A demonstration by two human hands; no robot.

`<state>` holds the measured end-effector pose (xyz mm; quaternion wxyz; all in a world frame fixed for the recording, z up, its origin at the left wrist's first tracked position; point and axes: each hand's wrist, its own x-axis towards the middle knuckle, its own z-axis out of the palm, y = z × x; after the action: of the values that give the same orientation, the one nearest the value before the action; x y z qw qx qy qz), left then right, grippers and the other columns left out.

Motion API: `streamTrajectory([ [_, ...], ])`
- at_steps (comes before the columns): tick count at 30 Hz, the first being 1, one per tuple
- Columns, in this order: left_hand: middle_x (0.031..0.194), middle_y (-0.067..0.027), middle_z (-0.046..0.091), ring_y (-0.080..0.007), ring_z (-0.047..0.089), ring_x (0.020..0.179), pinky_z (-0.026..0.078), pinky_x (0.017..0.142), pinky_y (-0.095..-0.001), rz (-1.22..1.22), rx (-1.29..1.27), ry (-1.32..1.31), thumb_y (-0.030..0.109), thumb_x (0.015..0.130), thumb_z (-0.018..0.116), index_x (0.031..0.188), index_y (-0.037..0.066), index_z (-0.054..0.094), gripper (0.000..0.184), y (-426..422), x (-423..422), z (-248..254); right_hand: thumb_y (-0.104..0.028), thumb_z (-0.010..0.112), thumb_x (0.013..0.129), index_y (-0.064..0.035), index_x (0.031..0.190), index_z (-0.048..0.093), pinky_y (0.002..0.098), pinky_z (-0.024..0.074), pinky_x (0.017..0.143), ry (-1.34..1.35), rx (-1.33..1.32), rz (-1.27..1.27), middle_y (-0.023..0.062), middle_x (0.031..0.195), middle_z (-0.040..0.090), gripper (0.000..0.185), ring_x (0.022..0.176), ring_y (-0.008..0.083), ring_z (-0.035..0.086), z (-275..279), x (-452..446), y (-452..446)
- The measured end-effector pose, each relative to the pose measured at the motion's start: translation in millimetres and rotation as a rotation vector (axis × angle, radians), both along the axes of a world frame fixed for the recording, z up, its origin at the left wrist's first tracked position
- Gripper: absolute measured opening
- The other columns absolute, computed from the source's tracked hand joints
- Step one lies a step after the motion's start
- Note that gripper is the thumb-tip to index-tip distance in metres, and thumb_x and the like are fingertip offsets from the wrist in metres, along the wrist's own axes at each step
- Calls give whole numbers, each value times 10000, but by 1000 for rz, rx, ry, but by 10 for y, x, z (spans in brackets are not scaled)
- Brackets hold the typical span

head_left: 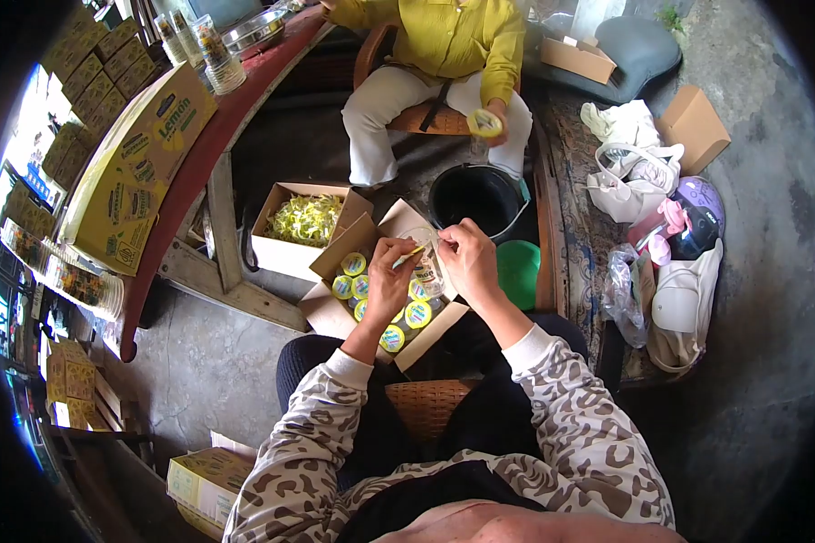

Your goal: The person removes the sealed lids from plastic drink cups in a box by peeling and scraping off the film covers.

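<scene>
My left hand (393,279) is closed in a pinch at the rim of a clear plastic cup (427,274) with printing on its side. A small yellow piece shows at its fingertips. On the cup's other side, my right hand (469,262) has its fingers pinched together near the rim; the exact contact is partly hidden. Directly below is an open cardboard box (442,328) holding several cups with yellow lemon-printed lids (417,314).
Behind stand a carton of yellow-green strips (303,217), a black bucket (473,201) and a green basin (518,274). A seated person in yellow holds a yellow-lidded cup (485,124). Left, a red-edged table (272,68) bears lemon cartons. Bags (638,172) lie right.
</scene>
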<state>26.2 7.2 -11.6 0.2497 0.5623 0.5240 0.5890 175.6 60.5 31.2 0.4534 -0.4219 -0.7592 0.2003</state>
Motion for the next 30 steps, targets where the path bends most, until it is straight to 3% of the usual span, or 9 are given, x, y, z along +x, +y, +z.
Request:
streamTrajectory([
  [7, 1056, -100, 575, -243, 596, 1178, 479, 942, -334, -27, -59, -24, -16, 896, 659, 967, -12, 644, 73, -39, 18, 37, -9, 705, 764, -20, 827, 666, 404, 527, 667, -45, -2, -13, 110, 802, 606, 76, 725, 305, 649, -15, -7, -18],
  [30, 1031, -103, 575, -256, 610, 1165, 473, 954, -339, -60, -68, 38, 9, 899, 663, 958, -12, 643, 66, -81, 102, 10, -25, 700, 767, -6, 843, 682, 406, 523, 687, -35, -87, -39, 126, 816, 624, 80, 737, 310, 658, -69, 16, 42],
])
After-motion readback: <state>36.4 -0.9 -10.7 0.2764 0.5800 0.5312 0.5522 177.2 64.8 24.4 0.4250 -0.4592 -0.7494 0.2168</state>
